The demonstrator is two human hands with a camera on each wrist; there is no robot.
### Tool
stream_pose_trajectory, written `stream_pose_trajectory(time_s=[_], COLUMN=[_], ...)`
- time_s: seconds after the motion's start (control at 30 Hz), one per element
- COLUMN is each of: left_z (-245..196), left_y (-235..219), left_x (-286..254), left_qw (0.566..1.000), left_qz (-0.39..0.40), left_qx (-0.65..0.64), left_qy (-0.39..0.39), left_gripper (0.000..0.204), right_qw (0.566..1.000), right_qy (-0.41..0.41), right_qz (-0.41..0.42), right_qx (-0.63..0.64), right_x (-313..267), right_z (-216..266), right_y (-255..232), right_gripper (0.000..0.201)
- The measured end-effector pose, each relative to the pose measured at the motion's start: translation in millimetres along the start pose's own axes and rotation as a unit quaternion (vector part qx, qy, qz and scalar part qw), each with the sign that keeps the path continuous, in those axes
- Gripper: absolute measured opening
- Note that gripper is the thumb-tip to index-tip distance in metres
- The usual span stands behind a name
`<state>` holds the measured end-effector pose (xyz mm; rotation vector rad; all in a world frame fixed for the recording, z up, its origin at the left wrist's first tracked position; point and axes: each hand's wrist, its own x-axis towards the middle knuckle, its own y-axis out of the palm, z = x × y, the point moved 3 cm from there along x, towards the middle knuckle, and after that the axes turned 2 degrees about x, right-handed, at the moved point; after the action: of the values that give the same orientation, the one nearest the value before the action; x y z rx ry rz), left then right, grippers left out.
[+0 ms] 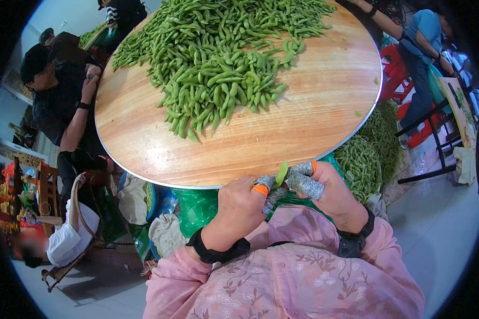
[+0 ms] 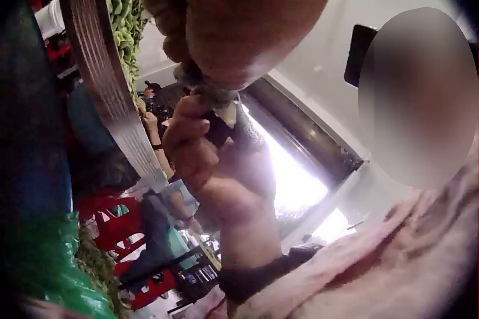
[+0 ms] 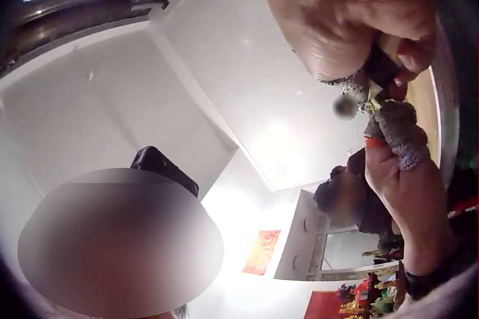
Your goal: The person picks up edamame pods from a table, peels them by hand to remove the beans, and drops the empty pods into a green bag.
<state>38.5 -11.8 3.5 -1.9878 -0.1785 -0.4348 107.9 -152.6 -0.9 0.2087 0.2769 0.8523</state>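
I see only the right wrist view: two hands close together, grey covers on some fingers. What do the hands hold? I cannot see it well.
Observer: In the head view, both hands pinch one green pod between them, the left hand and the right hand.
Operator: Where are they, relative to the table?
Observer: Just off the near edge of a round wooden table, not resting on it.
Operator: Are there more pods?
Observer: Yes, a big pile of pods covers the far part of the tabletop.
Operator: The finger covers, any colour?
Observer: Grey knit with orange cuffs.
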Motion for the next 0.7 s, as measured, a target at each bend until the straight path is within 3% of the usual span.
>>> stream_pose_trajectory(time_s=[0.27,0.47,0.57,0.6,0.63,0.67,0.7], left_z=[0,3,6,3,3,3,7], left_y=[2,10,17,15,14,15,23], left_x=[-2,-7,-10,-6,-4,-8,-15], left_qw=[0.998,0.998,0.999,0.984,0.951,0.951,0.885], left_qz=[0.003,0.003,0.003,-0.018,-0.039,-0.039,-0.009], left_qx=[0.052,0.043,-0.038,-0.171,-0.3,-0.3,-0.442], left_qy=[0.035,0.039,-0.016,-0.042,-0.067,-0.067,-0.148], left_gripper=[0.02,0.018,0.014,0.014,0.014,0.014,0.014], right_qw=[0.999,0.999,0.998,0.998,0.997,0.994,0.994], right_qy=[-0.015,-0.028,-0.052,-0.051,-0.07,-0.089,-0.089], right_qz=[-0.019,-0.024,-0.006,-0.007,-0.002,0.003,0.003], right_qx=[0.043,0.007,0.024,0.024,0.044,0.064,0.065], right_x=[3,8,11,12,13,13,13], right_z=[2,-9,-17,-21,-24,-24,-25], right_y=[3,1,0,-1,0,1,2], right_gripper=[0.012,0.011,0.01,0.01,0.01,0.01,0.01])
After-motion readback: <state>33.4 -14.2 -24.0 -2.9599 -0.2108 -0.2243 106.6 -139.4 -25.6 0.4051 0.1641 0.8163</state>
